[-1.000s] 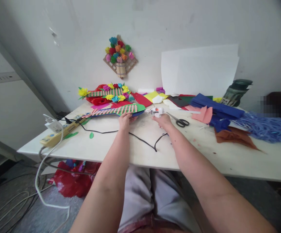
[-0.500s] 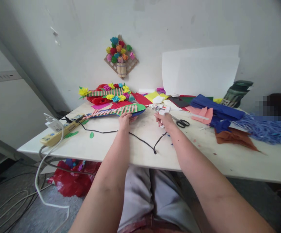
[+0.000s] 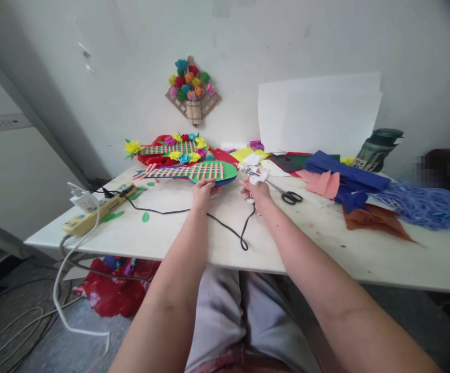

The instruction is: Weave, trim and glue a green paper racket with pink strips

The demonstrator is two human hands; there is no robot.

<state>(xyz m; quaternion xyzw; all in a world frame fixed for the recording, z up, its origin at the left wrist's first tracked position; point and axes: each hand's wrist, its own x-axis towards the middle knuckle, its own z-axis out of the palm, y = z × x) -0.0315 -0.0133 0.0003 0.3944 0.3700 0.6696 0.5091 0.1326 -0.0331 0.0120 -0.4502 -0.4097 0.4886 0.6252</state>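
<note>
My left hand [image 3: 205,192] is closed on the near edge of a green guitar-shaped craft piece [image 3: 230,171], with the thumb on top. Pink sticks cross its face, and its underside is blue. To the right, my right hand [image 3: 258,194] is wrapped round a white glue gun [image 3: 259,177], whose front end points left toward the craft's rounded end. A black cord [image 3: 225,223] runs from the glue gun across the table. Black-handled scissors [image 3: 291,197] lie just right of that hand. Behind is a similar craft decorated with paper flowers [image 3: 185,158].
A yellow power strip [image 3: 81,221] with a white charger [image 3: 83,199] sits at the left. Coloured paper [image 3: 349,173], blue shredded strands [image 3: 430,204] and a dark green bottle [image 3: 378,150] occupy the right. Green leaf cutouts [image 3: 145,216] lie near the strip. Part of a person shows far right.
My right hand has brought the glue gun slightly left, nearer the craft piece. The craft has shifted a little right and its top face tilts more toward me.
</note>
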